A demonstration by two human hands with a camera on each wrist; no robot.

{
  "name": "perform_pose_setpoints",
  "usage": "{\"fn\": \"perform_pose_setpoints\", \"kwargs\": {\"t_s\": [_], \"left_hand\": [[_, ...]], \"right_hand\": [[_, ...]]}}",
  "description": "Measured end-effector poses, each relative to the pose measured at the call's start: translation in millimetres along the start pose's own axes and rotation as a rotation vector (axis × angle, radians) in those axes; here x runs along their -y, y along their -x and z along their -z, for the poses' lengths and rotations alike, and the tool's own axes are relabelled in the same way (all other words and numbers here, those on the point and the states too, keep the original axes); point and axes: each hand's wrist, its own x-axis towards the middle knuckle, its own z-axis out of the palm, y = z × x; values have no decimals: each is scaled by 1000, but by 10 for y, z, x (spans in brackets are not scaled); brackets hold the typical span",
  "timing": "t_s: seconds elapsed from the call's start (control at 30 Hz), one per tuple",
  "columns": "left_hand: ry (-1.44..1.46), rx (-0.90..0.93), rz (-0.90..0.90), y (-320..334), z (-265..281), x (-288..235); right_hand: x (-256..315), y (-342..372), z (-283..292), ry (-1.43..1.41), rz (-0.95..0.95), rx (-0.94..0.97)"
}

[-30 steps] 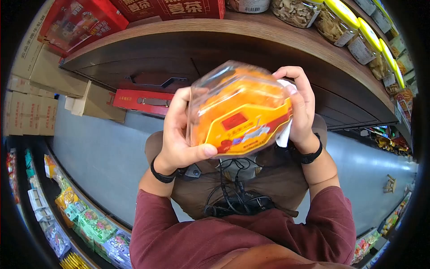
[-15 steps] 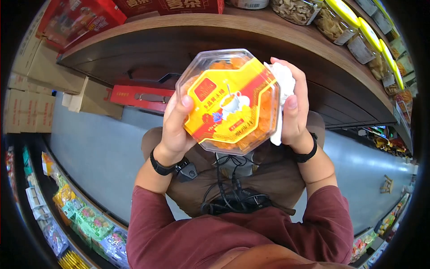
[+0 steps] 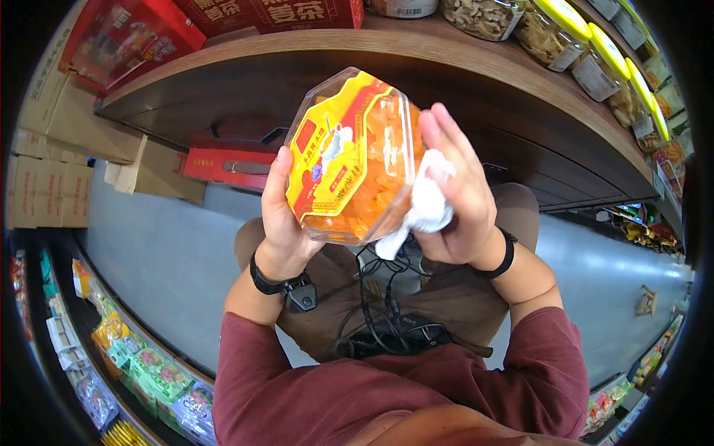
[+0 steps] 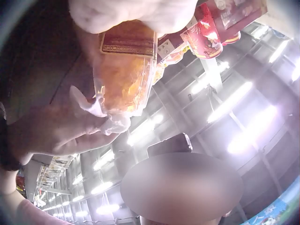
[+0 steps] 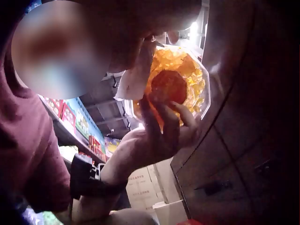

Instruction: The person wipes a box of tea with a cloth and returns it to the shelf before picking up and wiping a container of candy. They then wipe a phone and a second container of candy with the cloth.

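Note:
A clear plastic octagonal box of orange rock sugar, with a yellow and red label, is held up in front of the torso, tilted. My left hand grips its left side, thumb along the label's edge and the other fingers behind it. In the right wrist view those fingers spread over the underside. My right hand holds a crumpled white cloth at the box's right side wall. The left wrist view shows the cloth by a corner of the box.
A dark wooden cabinet curves ahead, with yellow-lidded jars and red gift boxes on top. A red case and cartons stand at left on the floor. Packaged goods line a shelf behind.
The box has turned so its right side wall faces up more, and shifted left. My right hand has moved inward with the cloth, its fingers now straighter.

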Motion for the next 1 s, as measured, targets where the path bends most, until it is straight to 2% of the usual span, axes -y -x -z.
{"fn": "perform_pose_setpoints", "kwargs": {"t_s": [0.13,0.27,0.37,0.5,0.57,0.6,0.7,0.83,0.9,0.97,1.0], "left_hand": [[65,84,28,-16,-39,-15],[100,70,22,-32,-80,15],[112,70,27,-25,-95,18],[-27,72,3,-2,-94,8],[-176,-2,30,5,-130,15],[-213,-12,18,0,-127,30],[-229,4,19,10,-95,12],[-176,61,-8,7,-84,8],[-300,37,-27,21,-144,20],[-314,52,-38,16,-150,15],[-331,71,-46,11,-148,14]], "right_hand": [[99,144,-124,59,12,19],[26,100,-57,103,67,9],[-22,34,31,111,27,-12],[-115,-33,145,188,-23,-55],[-140,14,163,102,-141,-88],[-125,-18,200,107,-142,-69],[-134,34,171,81,-210,-122],[-76,13,207,63,-255,-102],[-140,45,168,43,-190,-128],[-162,39,166,101,-40,-94],[-140,34,165,108,-48,-91]]}}
